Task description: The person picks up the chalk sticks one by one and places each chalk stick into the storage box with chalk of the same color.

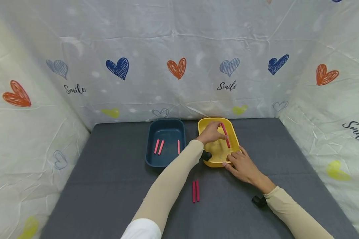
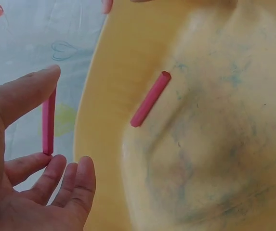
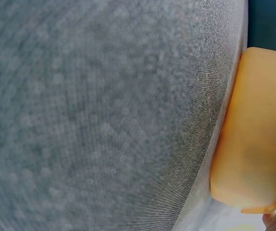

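Note:
My left hand (image 1: pixel 212 133) is over the yellow tray (image 1: pixel 210 163), pinching a red stick (image 2: pixel 48 125) end to end between thumb and a fingertip. Its other fingers are loosely bent. A second red stick (image 2: pixel 151 99) lies inside the tray, against the side wall. My right hand (image 1: pixel 245 167) grips the tray's near right corner, fingers over the rim and thumb at the front. In the right wrist view only a bit of that hand shows beside the yellow tray (image 3: pixel 253 130).
Left of the yellow tray stands a dark blue tray (image 1: pixel 148 156) holding pink sticks (image 1: pixel 161 147). Two more red sticks (image 1: pixel 195 191) lie side by side on the grey tabletop (image 1: pixel 113 199), nearer me. A heart-printed curtain (image 1: pixel 149 43) surrounds the table's back and sides.

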{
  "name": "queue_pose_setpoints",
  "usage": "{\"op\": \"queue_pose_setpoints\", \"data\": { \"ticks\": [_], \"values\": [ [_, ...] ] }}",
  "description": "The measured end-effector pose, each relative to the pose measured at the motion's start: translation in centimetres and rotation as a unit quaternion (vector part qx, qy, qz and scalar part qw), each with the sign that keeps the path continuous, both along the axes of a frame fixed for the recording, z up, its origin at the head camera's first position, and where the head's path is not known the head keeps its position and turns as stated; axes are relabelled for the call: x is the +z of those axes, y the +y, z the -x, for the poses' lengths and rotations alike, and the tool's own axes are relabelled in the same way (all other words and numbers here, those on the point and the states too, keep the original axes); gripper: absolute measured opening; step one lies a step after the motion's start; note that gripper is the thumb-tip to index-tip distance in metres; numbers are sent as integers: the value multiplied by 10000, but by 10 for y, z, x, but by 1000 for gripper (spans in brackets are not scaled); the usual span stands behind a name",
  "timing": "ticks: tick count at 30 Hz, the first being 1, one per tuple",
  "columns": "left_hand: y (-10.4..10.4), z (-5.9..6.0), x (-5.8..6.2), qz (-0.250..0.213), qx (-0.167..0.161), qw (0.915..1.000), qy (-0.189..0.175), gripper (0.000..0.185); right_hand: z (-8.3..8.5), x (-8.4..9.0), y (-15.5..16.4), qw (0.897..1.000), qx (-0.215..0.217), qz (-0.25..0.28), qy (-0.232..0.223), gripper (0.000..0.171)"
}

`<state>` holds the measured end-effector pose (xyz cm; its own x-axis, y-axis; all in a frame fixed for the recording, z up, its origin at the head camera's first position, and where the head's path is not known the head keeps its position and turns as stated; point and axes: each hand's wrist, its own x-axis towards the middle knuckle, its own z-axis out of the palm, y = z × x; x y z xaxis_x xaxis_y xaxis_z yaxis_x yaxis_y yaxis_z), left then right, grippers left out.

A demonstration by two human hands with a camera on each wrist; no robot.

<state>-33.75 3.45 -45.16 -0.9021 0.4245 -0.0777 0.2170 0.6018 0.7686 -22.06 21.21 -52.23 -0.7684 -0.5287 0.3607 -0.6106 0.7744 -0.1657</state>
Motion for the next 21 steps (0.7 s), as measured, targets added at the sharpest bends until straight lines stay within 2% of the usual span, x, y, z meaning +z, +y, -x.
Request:
{"op": "queue_pose_setpoints", "data": {
  "ticks": [5, 9, 15, 21],
  "values": [
    [6, 4, -4, 140, 125, 9997, -137, 72, 0, 0, 0, 10000, -13, -34, -19, 22],
    [8, 7, -6, 425, 188, 9988, -179, 69, 1, 2, -1, 10000, 3, -48, 42, 22],
    [9, 4, -14, 794, 48, 9962, -359, 71, 0, 0, 0, 10000, 24, -54, 27, 21],
    [10, 2, -20, 925, 102, 9950, -352, 72, 0, -1, 0, 10000, -11, -69, 49, 22]
  ]
}}
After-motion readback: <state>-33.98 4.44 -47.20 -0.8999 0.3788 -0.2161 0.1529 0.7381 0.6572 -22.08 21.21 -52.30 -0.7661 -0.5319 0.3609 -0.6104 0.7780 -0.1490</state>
